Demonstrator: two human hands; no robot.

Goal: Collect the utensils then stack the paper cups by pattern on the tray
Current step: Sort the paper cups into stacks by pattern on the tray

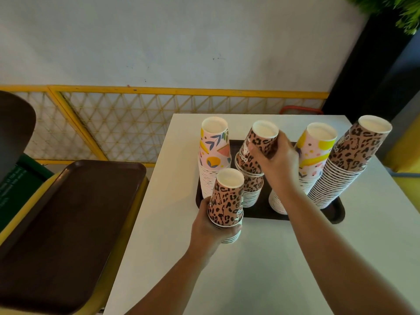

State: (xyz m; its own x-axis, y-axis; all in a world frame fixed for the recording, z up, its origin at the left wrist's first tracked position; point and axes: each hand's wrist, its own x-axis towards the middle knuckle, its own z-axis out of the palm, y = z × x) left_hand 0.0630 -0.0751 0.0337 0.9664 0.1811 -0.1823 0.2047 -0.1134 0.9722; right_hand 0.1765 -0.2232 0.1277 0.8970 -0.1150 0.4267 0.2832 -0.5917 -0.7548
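A dark tray (336, 210) on the white table (261, 269) carries upside-down stacks of paper cups. At its left stands a floral stack (213, 155), at its right a yellow-and-pink stack (313, 153) and a tall leaning leopard stack (347, 164). In the middle is a short leopard stack (251, 189). My right hand (279, 162) grips a leopard cup (263, 137) tilted over that short stack. My left hand (211, 226) holds a small leopard stack (226, 201) at the tray's front left corner. No utensils are in view.
A second brown tray (68, 223) lies on a yellow stand to the left of the table. A yellow lattice fence (136, 123) runs behind. A dark panel and a green plant (404, 12) are at the upper right.
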